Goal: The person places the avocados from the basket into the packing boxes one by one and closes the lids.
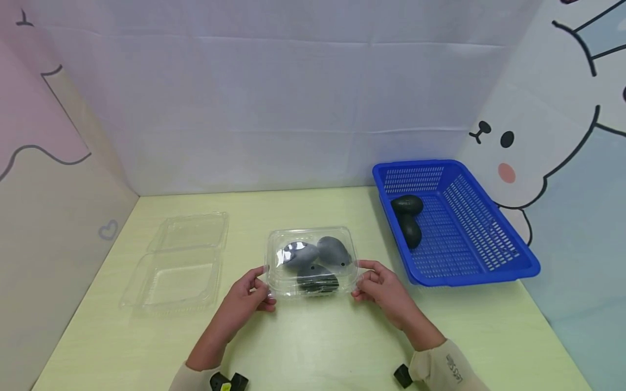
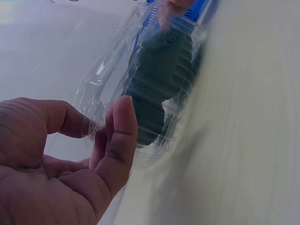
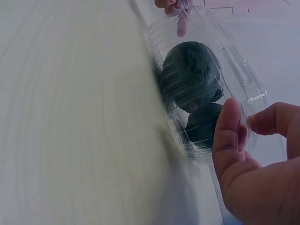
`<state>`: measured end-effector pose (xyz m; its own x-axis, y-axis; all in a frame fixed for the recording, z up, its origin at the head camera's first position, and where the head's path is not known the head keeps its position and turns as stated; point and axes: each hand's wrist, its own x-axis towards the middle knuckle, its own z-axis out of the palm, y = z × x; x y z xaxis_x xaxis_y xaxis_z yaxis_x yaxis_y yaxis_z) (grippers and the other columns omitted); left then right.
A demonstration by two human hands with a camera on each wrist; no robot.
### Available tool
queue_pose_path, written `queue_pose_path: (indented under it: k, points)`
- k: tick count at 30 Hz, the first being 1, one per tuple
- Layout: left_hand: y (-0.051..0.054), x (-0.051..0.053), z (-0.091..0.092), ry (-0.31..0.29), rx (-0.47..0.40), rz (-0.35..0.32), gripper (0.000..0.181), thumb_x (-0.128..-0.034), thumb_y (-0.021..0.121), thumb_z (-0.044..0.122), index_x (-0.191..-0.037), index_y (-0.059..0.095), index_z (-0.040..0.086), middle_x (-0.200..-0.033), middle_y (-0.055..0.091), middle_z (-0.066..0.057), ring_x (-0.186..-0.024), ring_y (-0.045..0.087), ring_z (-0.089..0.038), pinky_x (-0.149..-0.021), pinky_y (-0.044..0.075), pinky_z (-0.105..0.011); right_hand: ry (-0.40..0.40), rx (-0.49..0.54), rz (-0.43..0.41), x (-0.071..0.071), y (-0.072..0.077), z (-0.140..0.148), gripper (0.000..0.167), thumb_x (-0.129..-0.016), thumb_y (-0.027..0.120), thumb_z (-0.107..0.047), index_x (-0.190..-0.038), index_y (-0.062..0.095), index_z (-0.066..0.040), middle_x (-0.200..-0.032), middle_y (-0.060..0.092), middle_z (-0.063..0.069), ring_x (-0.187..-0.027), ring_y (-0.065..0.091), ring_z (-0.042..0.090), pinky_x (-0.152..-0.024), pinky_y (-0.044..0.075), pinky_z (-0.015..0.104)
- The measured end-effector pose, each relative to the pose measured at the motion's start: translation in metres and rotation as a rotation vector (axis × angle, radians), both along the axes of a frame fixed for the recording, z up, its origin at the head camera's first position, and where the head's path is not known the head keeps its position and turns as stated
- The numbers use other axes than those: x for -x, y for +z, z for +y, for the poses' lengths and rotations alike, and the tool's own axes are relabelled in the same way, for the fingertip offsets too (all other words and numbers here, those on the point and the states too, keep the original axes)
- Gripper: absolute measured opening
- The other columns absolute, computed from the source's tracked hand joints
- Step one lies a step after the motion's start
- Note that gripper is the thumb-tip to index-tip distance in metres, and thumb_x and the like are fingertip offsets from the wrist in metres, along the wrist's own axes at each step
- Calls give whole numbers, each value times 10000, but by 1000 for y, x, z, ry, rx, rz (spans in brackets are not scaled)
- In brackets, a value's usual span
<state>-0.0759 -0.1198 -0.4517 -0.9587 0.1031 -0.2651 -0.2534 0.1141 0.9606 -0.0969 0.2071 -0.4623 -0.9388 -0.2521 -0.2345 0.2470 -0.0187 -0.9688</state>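
A clear plastic clamshell box [image 1: 283, 283] with its lid down contains three dark avocados [image 1: 333, 252]. My left hand [image 1: 248, 294] pinches the box's near left corner between thumb and fingers. At the near right corner my right hand [image 1: 382, 289] pinches it in the same way. Both wrist views show the thumb and fingers on the box's edge, the avocados [image 2: 159, 65] dark through the ribbed wall. Whether the underside of the box touches the table cannot be made out.
On the left lies a second clear clamshell box [image 1: 183, 279], unfolded, its lid part toward the back. A blue slotted basket [image 1: 469, 217] stands at the right with two dark avocados [image 1: 408, 205] along its left side. The pale table [image 1: 313, 347] meets white cloth [image 1: 269, 119] behind.
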Motion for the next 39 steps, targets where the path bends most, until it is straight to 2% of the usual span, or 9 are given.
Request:
queue_pose_path:
  k: [11,22,39]
  points:
    - [1,1,-1,4,-61,-35,568,-997,536,-41,-1536,360,-72,-950,559,-167,-856,681,-264,-749,606,-325,-9,11,-14,0,-4,-1,518,-980,566,33,-1460,383,94,-927,615,124,-786,683,159,-784,589,276]
    - [-1,1,-1,-5,-73,-39,574,-1003,531,-50,-1546,345,-69,-934,555,-146,-851,670,-257,-733,601,-310,15,16,-8,0,-6,1,507,-992,553,44,-1458,362,105,-854,585,82,-784,692,147,-773,583,262]
    - [-2,2,-2,2,-74,-45,575,-1002,536,-49,-1547,356,-52,-924,555,-140,-841,672,-247,-726,599,-302,16,22,-2,0,-6,1,510,-988,539,53,-1460,356,115,-851,585,76,-782,684,142,-756,578,253]
